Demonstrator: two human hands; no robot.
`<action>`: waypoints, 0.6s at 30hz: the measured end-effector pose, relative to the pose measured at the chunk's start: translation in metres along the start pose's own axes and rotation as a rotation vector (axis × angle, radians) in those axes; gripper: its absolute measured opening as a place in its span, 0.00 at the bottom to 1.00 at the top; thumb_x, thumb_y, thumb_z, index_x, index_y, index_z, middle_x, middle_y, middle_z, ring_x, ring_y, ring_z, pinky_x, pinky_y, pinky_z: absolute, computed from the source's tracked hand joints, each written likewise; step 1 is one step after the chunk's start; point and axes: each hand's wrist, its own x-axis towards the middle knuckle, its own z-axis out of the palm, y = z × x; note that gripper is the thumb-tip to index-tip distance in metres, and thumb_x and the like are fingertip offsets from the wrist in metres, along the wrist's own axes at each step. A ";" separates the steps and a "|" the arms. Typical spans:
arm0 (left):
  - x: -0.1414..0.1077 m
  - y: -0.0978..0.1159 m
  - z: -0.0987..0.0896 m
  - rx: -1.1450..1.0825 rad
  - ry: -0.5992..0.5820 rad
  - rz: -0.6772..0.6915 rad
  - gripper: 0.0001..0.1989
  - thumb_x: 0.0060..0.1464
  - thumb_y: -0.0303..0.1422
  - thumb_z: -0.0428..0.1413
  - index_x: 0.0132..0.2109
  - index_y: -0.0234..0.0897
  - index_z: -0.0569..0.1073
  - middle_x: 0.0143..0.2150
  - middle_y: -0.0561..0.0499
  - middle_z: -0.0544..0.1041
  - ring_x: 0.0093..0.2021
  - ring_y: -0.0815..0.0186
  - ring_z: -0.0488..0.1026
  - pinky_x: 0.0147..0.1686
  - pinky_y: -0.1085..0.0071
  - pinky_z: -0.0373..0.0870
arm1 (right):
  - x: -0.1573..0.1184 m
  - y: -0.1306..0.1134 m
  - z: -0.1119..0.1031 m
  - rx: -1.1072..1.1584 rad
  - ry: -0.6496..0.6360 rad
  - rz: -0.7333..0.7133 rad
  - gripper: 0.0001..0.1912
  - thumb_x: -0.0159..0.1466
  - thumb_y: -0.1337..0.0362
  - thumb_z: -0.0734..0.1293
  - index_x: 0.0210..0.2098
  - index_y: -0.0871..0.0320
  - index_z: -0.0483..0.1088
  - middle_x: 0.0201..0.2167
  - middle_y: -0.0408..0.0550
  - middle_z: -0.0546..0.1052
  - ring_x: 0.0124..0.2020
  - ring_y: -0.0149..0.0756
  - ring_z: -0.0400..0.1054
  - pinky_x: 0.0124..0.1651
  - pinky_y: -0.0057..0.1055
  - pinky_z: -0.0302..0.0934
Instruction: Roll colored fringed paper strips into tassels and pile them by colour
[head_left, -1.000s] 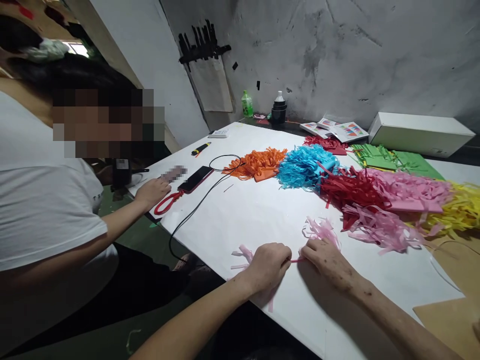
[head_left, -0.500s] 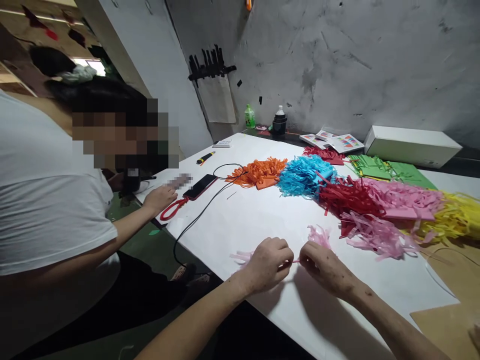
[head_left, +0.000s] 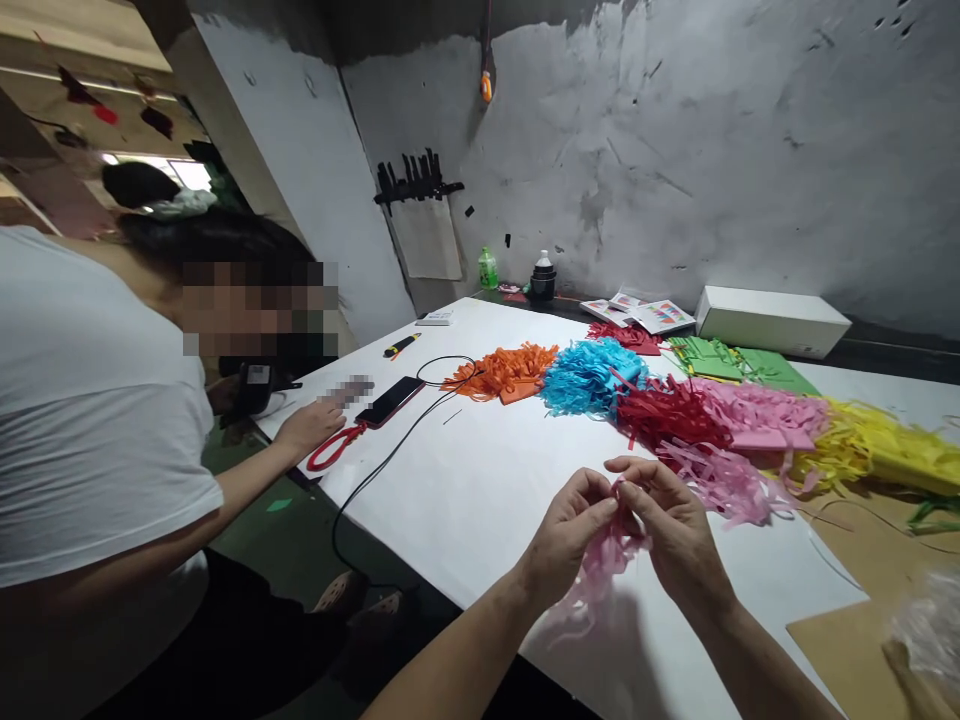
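While the fingers of my left hand (head_left: 574, 530) pinch the gathered top of a pale pink tassel of thin, glossy strips (head_left: 600, 565), the thumb and forefinger of my right hand (head_left: 682, 530) close on that same top from the other side. I can't make out the exact hold where my fingertips meet. The strips hang below and between my hands, above the white-covered worktop (head_left: 480, 480). Just beyond my right hand lies a loose heap of glossy pink strips (head_left: 739, 485), with a dark red fringed bundle (head_left: 671, 412) and a matte pink fringed bundle (head_left: 757, 408) behind it. To the right of the pink bundle spreads a bright yellow fringed bundle (head_left: 885, 445); leftward from the dark red one come a sky-blue fringed bundle (head_left: 596, 372) and an orange fringed bundle (head_left: 510, 372). Green fringed pieces (head_left: 739, 362) sit farther back, near a long white box (head_left: 771, 322) and some printed cards (head_left: 664, 316). Over on my left, a black phone (head_left: 391, 402) with a red strap (head_left: 330, 450) lies beside a thin black cable (head_left: 401, 445), and a yellow-and-black cutter (head_left: 403, 346) lies behind the phone. Another person in a white T-shirt (head_left: 97, 400) leans over that side, one hand (head_left: 309, 430) near the phone. At my right, brown cardboard (head_left: 862, 640) borders the white covering, with crumpled clear plastic (head_left: 930, 620) at the edge of my view.
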 end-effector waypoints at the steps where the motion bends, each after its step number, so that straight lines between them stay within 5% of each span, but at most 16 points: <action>1: 0.001 -0.001 0.002 -0.021 -0.008 -0.020 0.14 0.55 0.37 0.65 0.40 0.35 0.69 0.29 0.53 0.75 0.27 0.70 0.73 0.31 0.73 0.70 | -0.001 -0.001 0.000 0.043 -0.001 0.013 0.08 0.61 0.58 0.74 0.32 0.55 0.74 0.45 0.48 0.75 0.46 0.39 0.66 0.40 0.29 0.63; 8: 0.006 -0.006 0.009 -0.085 -0.021 -0.172 0.14 0.50 0.32 0.68 0.36 0.33 0.70 0.24 0.52 0.76 0.23 0.70 0.74 0.25 0.77 0.71 | -0.009 -0.017 -0.007 0.342 -0.084 0.101 0.07 0.61 0.62 0.75 0.31 0.55 0.73 0.31 0.42 0.73 0.27 0.28 0.65 0.26 0.23 0.62; 13: 0.014 -0.017 0.010 -0.143 -0.057 -0.218 0.14 0.48 0.31 0.68 0.35 0.34 0.70 0.22 0.52 0.76 0.21 0.69 0.75 0.19 0.81 0.64 | -0.013 -0.015 -0.024 0.342 -0.063 0.096 0.12 0.56 0.61 0.78 0.39 0.53 0.78 0.40 0.45 0.75 0.31 0.30 0.70 0.30 0.24 0.68; 15: 0.017 -0.023 0.014 -0.157 -0.077 -0.250 0.14 0.48 0.33 0.68 0.36 0.33 0.71 0.21 0.52 0.76 0.20 0.68 0.75 0.17 0.81 0.62 | -0.016 -0.013 -0.030 0.331 -0.094 0.110 0.13 0.57 0.59 0.78 0.40 0.54 0.80 0.44 0.48 0.75 0.26 0.28 0.70 0.24 0.26 0.69; 18: 0.021 -0.035 0.023 -0.136 -0.146 -0.303 0.17 0.48 0.37 0.69 0.37 0.31 0.72 0.20 0.52 0.74 0.19 0.68 0.74 0.16 0.81 0.61 | -0.023 -0.016 -0.035 0.334 -0.130 0.105 0.08 0.60 0.58 0.75 0.35 0.55 0.80 0.38 0.46 0.74 0.17 0.26 0.68 0.15 0.24 0.63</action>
